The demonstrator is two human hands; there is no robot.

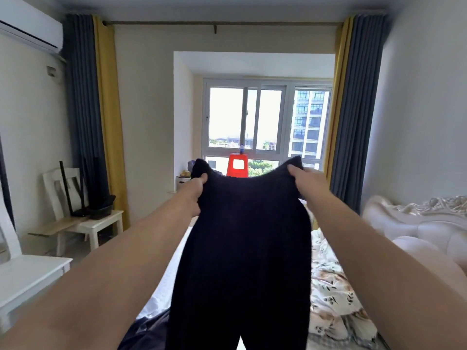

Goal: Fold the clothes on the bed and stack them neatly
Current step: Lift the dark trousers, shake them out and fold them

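The bed runs below both outstretched arms, with a floral quilt under the right forearm and a padded pale headboard further out to the right of that arm. Another dark cloth lies crumpled on the bed under the left forearm.

Between the hands hangs a pair of dark trousers, held up in the air over the bed, waistband at the top and the two legs dropping out of view at the bottom. They block most of the bed's middle and part of the far floor.

Beyond the hands is a window, flanked by grey and yellow curtains. Well left of the left hand stand a white chair and, nearer, a white table. Just above the waistband, between the hands, a red stool shows, its lower part hidden by the trousers.

The left hand grips the left corner of the waistband, fingers curled round bunched cloth. The right hand pinches the right corner, thumb on the near side.
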